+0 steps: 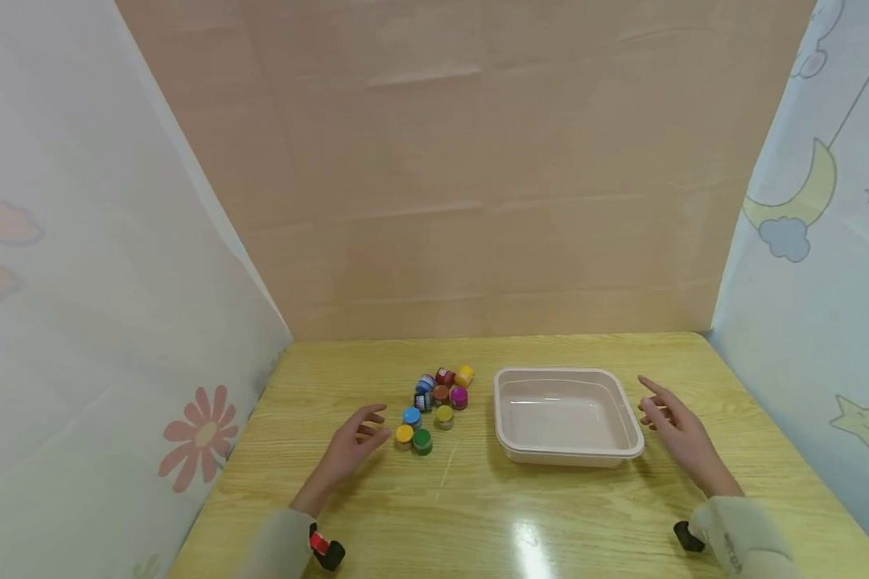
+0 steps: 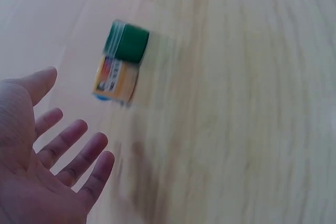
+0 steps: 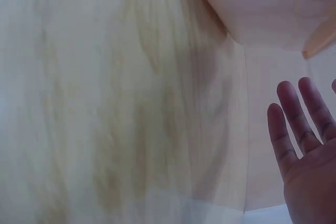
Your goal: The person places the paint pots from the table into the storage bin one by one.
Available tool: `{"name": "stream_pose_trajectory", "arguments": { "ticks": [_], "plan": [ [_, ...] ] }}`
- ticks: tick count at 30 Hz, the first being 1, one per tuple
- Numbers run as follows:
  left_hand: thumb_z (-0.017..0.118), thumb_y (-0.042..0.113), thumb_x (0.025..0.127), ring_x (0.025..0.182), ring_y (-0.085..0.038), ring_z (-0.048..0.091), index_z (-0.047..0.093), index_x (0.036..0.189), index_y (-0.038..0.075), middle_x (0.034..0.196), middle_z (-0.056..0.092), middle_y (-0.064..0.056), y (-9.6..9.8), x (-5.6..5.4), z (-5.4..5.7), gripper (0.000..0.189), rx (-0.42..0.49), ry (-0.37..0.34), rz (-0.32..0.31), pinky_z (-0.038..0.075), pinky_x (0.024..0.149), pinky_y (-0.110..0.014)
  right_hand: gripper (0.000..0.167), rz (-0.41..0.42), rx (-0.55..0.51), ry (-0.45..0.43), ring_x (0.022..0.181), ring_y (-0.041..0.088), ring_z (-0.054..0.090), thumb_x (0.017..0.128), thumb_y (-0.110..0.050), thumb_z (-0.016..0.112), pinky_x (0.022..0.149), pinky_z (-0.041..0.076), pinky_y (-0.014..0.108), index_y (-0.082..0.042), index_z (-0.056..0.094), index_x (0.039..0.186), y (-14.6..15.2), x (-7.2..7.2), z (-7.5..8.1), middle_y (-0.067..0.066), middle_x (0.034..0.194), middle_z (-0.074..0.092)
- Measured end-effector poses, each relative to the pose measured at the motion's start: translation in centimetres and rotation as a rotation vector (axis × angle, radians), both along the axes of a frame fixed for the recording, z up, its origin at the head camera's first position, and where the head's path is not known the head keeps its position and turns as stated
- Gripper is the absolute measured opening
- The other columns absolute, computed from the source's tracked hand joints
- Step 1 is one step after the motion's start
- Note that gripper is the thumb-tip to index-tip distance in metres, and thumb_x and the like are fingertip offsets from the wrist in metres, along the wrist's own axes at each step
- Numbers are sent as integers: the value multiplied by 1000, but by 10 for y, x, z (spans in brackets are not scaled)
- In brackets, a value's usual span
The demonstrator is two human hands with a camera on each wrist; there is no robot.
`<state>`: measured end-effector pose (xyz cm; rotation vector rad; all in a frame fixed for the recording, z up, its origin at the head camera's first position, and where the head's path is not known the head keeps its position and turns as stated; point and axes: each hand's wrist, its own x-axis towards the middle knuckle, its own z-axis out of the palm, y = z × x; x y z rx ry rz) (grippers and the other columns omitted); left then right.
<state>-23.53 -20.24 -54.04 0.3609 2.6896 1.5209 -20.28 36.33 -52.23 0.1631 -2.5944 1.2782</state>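
Note:
My left hand (image 1: 351,446) hovers over the table, just left of a group of small paint jars, fingers spread and relaxed, holding nothing. Nearest to it are a jar with an orange-yellow lid (image 1: 404,437), one with a green lid (image 1: 422,441) and one with a light blue lid (image 1: 411,417). Behind these are a yellow-lidded jar (image 1: 445,417), a magenta one (image 1: 459,397) and several others, some on their sides. A pale pink plastic tray (image 1: 568,461) stands right of the jars with nothing inside. Close by its right side is my right hand (image 1: 681,434), loosely extended and holding nothing.
The wood-grain table (image 1: 463,515) meets a brown paper-like backdrop (image 1: 478,201) at its far edge. Patterned white sheets hang along the left (image 1: 101,322) and right (image 1: 789,322). Both wrists carry small black devices.

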Motion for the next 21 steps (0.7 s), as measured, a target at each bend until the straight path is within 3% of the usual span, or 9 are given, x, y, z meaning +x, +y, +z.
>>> {"name": "stream_pose_trajectory", "arguments": {
  "ticks": [5,7,17,21],
  "plan": [
    [68,31,101,109,-22,68,56,146,14,130,66,-13,10,2,-4,50,9,-30,-12,55,92,-33,51,32,-108,16,91,-5,63,112,-21,46,77,56,18,-11,37,161,-5,-1,-11,-18,112,58],
    [68,32,101,111,-22,67,56,146,16,130,66,-12,13,2,-6,49,8,-41,-9,54,91,-32,51,40,-140,-1,91,-6,63,112,-21,45,77,56,18,-8,36,160,-8,-2,-13,-20,113,56],
    [69,33,101,112,-21,65,57,143,19,128,66,-7,24,2,-16,46,6,-70,15,53,90,-32,54,40,-163,-100,96,-5,61,113,-27,41,78,53,18,-11,30,163,-14,-1,-18,-13,120,53],
    [69,32,101,111,-20,63,57,141,20,126,67,-5,27,2,-17,44,-4,-78,21,51,88,-32,54,59,-186,-123,105,-12,55,114,-30,38,82,49,13,-14,27,165,-15,-1,-20,-12,129,51]
  ]
}}
